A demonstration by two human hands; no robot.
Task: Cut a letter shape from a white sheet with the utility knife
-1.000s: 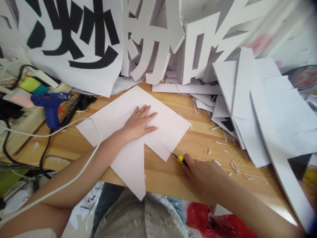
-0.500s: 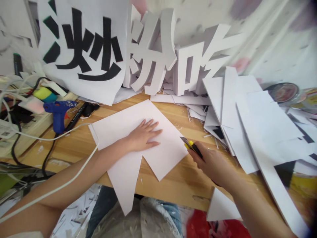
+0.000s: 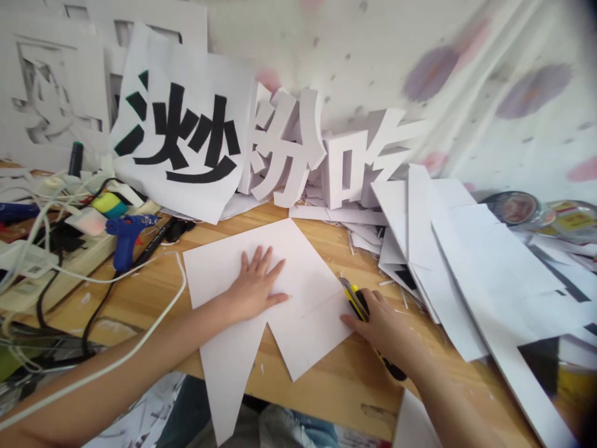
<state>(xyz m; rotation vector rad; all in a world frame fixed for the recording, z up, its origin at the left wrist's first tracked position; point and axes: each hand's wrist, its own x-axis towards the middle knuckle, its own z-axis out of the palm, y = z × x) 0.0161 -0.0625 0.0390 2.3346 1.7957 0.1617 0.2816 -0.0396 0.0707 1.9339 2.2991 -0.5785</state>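
A white foam board sheet (image 3: pixel 298 267) with a V-shaped notch in its near edge lies on the wooden table. My left hand (image 3: pixel 256 283) rests flat on its middle, fingers spread. At the board's right edge my right hand (image 3: pixel 380 326) grips a yellow and black utility knife (image 3: pixel 357 302). The knife's tip points away from me, close to the board's edge; whether it touches cannot be made out. Faint lines run across the board's right part, near the knife.
A blue glue gun (image 3: pixel 127 239), marker and white cable (image 3: pixel 153 336) lie at left; the cable passes over my left forearm. Behind stand white cut-out characters (image 3: pixel 291 149) and a sheet with black characters (image 3: pixel 186 134). White board offcuts (image 3: pixel 494 267) pile up at right.
The view has tilted up, so the table sits lower. My left hand has shifted slightly left on the board. The knife has turned in my right hand, and faint lines now show on the board.
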